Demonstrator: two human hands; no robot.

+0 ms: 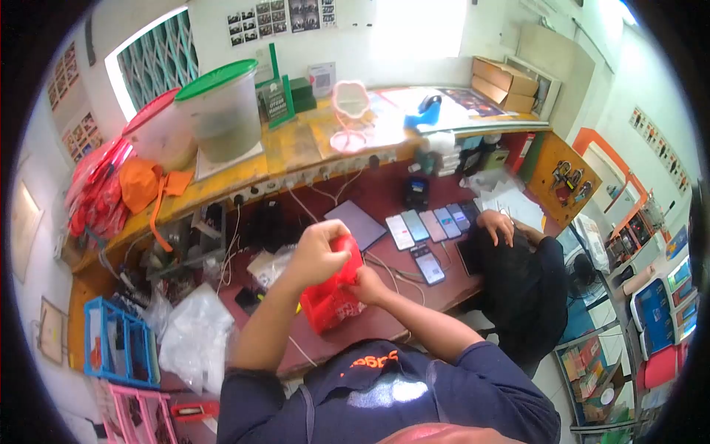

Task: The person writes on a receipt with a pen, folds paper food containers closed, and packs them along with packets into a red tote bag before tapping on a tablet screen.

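In front of my chest, over the dark red desk [436, 300], I hold a bright red object [323, 305] with pale print near its lower end. Its exact kind is hard to make out. My left hand [320, 255] is closed round its upper part, fingers curled. Lower down on its right side, my right hand [367, 286] grips it with bent fingers. A dark flat laptop-like slab [356, 224] lies just behind my hands.
Several phones [400, 231] lie in a row on the desk, with another phone [427, 265] nearer. A person in black [521, 288] leans at the right. Clear plastic bags [196, 337] and a blue rack [118, 342] stand left. Lidded tubs [222, 122] top the wooden shelf.
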